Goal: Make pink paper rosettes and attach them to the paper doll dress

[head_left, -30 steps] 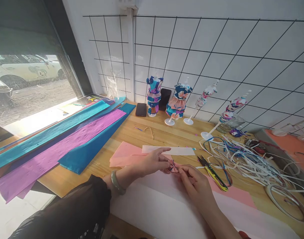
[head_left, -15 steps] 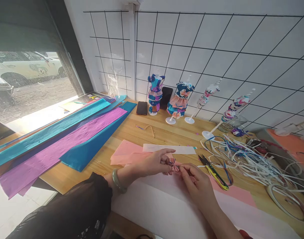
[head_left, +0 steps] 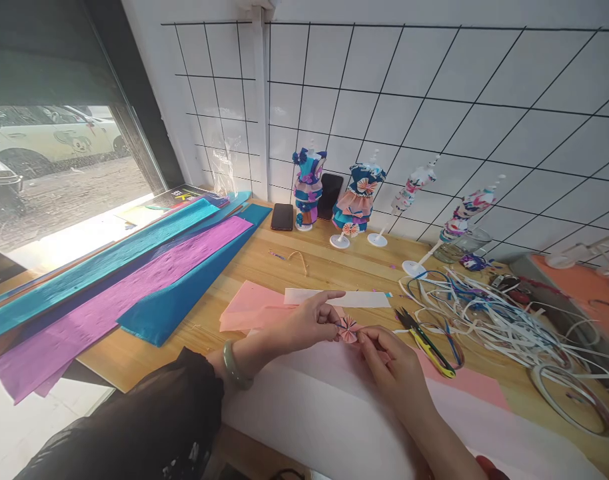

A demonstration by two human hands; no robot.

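Between my hands is a small pleated paper rosette (head_left: 349, 329), pink with dark stripes fanning out from its middle. My left hand (head_left: 312, 323) pinches its left edge with thumb and curled fingers, the index finger stretched out above. My right hand (head_left: 388, 353) grips the right edge between thumb and fingertips. Under both hands lie white paper sheets (head_left: 304, 407) and a salmon-pink sheet (head_left: 257, 303). A white paper strip (head_left: 364, 299) lies just beyond my fingers. Yellow-and-black thread snips (head_left: 427, 343) rest to the right of my right hand.
Small dress forms in paper outfits (head_left: 309, 187) stand along the gridded wall, near a phone (head_left: 282, 217). A tangle of white and blue paper strips (head_left: 489, 327) covers the right side. Long blue and purple sheets (head_left: 149, 283) lie at left, overhanging the table edge.
The rosette has turned and spread into a rounder, more open disc facing me. My left fingers have shifted to its left edge. My right hand has barely moved.
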